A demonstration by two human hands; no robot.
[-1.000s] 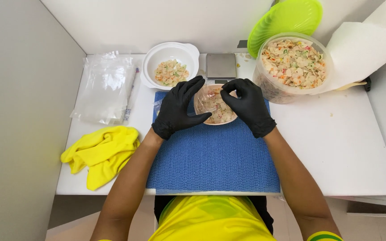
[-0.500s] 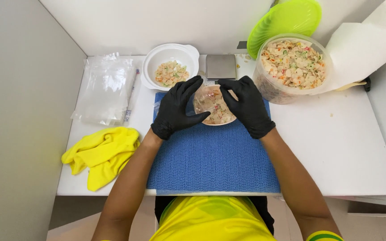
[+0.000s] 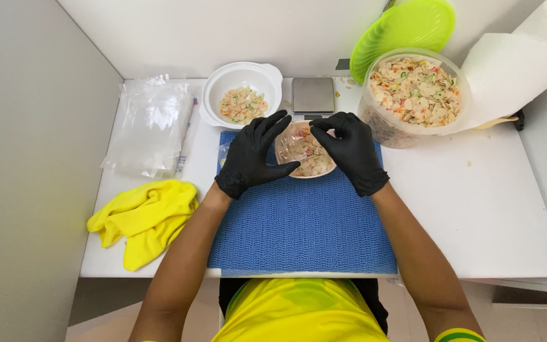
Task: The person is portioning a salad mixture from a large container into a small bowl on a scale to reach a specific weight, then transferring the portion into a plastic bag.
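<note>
On the white table (image 3: 476, 209), a blue mat (image 3: 299, 228) keeps work from slipping. At the mat's far edge sits a small clear bag of mixed pieces (image 3: 305, 152): the left hand (image 3: 251, 155) cups and steadies its side, while the right hand (image 3: 349, 149) pinches its top edge.

Bright, even light from overhead, soft short shadows under the forearms, faint sheen on the clear bags (image 3: 149, 123), everything sharp, slight bending at the frame edges
</note>
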